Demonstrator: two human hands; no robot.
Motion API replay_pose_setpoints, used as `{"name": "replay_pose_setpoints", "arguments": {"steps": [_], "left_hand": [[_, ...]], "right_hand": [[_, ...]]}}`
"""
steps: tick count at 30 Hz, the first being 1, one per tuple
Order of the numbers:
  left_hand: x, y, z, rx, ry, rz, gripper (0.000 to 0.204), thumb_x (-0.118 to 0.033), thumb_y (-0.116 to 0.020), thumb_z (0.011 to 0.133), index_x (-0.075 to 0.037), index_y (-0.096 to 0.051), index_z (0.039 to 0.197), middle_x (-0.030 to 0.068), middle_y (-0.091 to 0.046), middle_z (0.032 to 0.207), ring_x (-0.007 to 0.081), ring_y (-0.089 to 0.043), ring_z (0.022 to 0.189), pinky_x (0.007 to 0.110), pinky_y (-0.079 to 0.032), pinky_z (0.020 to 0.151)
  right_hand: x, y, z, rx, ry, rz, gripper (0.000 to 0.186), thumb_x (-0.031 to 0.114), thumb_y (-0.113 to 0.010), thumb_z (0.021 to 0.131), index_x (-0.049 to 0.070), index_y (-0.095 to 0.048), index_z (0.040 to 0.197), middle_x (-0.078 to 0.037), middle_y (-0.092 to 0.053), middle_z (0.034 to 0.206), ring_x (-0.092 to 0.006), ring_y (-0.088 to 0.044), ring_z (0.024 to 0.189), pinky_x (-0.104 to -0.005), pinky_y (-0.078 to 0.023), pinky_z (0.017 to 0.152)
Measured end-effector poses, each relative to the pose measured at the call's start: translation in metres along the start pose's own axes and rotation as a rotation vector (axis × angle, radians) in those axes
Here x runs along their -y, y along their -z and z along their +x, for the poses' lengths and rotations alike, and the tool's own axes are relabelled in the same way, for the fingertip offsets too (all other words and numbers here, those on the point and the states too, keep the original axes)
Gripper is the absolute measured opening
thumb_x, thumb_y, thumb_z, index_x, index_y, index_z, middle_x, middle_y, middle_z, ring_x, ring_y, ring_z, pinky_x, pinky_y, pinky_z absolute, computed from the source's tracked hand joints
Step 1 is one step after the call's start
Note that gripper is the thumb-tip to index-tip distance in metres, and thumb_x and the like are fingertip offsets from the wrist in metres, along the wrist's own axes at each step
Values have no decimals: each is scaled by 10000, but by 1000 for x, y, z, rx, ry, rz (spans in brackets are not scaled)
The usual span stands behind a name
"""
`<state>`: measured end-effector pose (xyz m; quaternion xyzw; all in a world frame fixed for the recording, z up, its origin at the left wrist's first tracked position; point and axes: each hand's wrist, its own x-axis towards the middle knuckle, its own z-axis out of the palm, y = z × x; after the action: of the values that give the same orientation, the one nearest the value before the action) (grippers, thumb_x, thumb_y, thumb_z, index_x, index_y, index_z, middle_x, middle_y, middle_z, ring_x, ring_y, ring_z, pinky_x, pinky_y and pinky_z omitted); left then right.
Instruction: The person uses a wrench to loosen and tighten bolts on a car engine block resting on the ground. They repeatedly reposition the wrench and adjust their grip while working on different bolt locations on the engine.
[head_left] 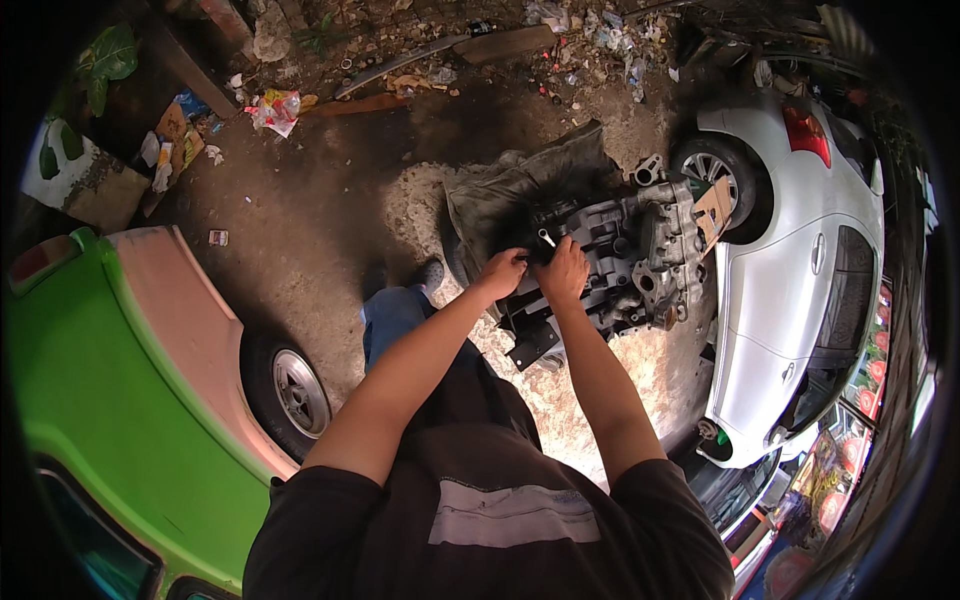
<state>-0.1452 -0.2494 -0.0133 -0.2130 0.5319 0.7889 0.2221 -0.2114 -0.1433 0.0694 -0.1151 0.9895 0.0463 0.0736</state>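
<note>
A dismantled metal engine, dark grey with a lighter cast section on its right, sits on a dark cloth-covered support in front of me. My right hand is closed on a silver wrench over the engine's left part, the tool's end sticking up past my fingers. Just left of it, my left hand has its fingers curled at a dark part of the engine; what they grip is too dark and small to make out.
A green car with a primer-pink panel stands at left, a silver car at right, a cardboard piece beside the engine. Scraps of rubbish and boards lie along the far dirt edge. My shoe is left of the engine.
</note>
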Motion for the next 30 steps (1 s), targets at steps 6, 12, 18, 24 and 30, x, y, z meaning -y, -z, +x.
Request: {"name": "replay_pose_setpoints", "arguments": {"steps": [6,12,18,24,30], "left_hand": [[15,-7,0,-82,4,34,342,-132,-555,989,-14,-543,1309,55,-643,878,116,-580,747,288,-467,638],[10,9,-19,-58,-5,46,302,-148,-662,932,-14,-591,1193,125,-694,937,191,-670,818,338,-522,698],[-2,16,-19,-118,-85,147,213,-190,-731,884,-42,-683,1029,77,-703,842,198,-671,781,339,-517,706],[6,17,-12,-133,-91,146,305,-245,-781,850,-7,-681,1012,95,-706,852,180,-668,784,324,-513,717],[12,15,-19,-183,-61,133,356,-273,-824,801,-4,-684,986,104,-720,852,187,-683,764,328,-518,700]], "right_hand": [[4,-5,6,-21,-17,-38,560,321,-798,664,25,-556,1073,-139,-618,1016,-333,-618,1013,-458,-474,867],[8,-1,4,-23,-59,-18,615,351,-822,645,11,-574,1093,-157,-635,1054,-351,-622,1019,-458,-482,872],[10,-7,5,-19,-85,-66,620,373,-799,656,8,-577,1105,-148,-623,1037,-353,-624,1010,-458,-484,869],[12,-13,5,-29,-106,-65,555,369,-748,685,24,-573,1084,-147,-635,1035,-356,-651,949,-466,-501,858],[18,-6,3,24,-178,-6,583,368,-759,693,33,-553,1124,-173,-657,1049,-397,-676,923,-492,-537,810]]}}
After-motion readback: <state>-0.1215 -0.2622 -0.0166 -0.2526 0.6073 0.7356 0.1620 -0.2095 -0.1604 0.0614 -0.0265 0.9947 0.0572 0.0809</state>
